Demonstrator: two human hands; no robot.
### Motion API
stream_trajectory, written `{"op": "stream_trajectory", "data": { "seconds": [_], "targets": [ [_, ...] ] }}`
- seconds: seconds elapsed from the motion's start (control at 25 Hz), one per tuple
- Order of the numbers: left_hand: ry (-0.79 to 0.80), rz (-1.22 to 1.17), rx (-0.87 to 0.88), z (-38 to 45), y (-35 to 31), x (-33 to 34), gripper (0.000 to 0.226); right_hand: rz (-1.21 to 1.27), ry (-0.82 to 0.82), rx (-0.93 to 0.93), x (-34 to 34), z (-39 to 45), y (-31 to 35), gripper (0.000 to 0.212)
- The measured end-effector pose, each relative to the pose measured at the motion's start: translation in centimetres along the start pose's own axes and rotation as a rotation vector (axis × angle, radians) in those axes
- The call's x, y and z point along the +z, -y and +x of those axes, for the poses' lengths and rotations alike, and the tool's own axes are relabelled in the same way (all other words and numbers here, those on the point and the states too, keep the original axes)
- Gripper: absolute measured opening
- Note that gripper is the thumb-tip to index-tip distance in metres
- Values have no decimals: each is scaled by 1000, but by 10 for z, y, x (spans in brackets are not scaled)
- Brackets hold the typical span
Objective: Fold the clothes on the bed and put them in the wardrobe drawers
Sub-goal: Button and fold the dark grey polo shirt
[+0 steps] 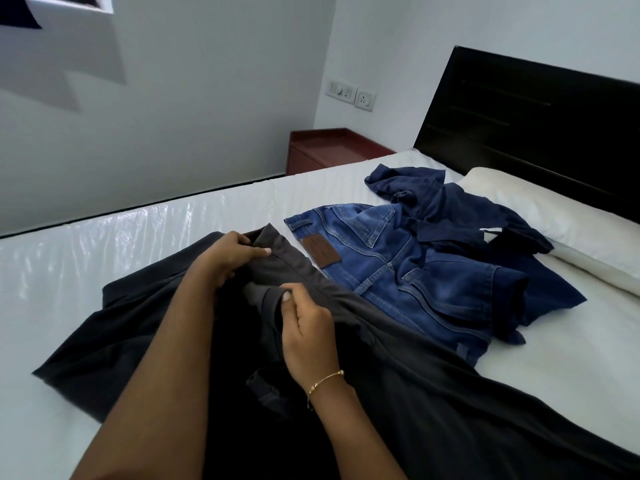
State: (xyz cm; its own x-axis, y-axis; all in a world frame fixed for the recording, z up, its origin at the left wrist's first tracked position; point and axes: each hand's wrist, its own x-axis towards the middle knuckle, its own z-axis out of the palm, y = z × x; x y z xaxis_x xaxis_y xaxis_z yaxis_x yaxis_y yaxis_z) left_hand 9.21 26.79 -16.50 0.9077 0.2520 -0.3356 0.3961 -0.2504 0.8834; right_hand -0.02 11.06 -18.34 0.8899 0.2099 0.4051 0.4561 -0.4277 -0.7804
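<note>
A dark grey garment lies spread across the near part of the white bed. My left hand pinches its far edge between thumb and fingers. My right hand, with a gold bracelet at the wrist, grips a fold of the same garment a little nearer. Blue jeans with a brown leather patch lie just beyond, to the right. A crumpled navy shirt rests partly on the jeans near the pillow.
A white pillow lies against the black headboard at the right. A red-brown bedside table stands beyond the bed's far edge, under wall switches. The wardrobe is out of view.
</note>
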Motion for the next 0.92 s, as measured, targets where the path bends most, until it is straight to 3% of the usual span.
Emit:
{"op": "stream_trajectory", "data": {
  "seconds": [0.12,0.24,0.36,0.48,0.56,0.68,0.76,0.84,0.92],
  "targets": [
    [106,-73,-79,-26,-3,-13,45,91,-89,144,-3,10,13,27],
    [126,-140,-116,-57,8,-13,26,83,-36,199,-1,11,25,39],
    [158,-352,-66,-82,21,-8,8,64,-48,208,-1,11,35,35],
    [44,-495,-18,-84,27,-9,13,-89,144,202,4,3,45,32],
    [-39,-410,-14,-85,31,-6,11,-295,97,61,12,-12,48,40],
    [-123,-189,38,-90,38,0,48,-503,-95,-197,21,-35,44,27],
    [-261,-29,110,-95,39,1,57,-601,-47,-297,24,-54,36,23],
    [-347,88,145,-101,40,3,54,-700,-8,-239,19,-75,27,14],
    [-359,106,81,-108,42,5,51,-645,-46,-8,12,-87,21,18]
  ]
}}
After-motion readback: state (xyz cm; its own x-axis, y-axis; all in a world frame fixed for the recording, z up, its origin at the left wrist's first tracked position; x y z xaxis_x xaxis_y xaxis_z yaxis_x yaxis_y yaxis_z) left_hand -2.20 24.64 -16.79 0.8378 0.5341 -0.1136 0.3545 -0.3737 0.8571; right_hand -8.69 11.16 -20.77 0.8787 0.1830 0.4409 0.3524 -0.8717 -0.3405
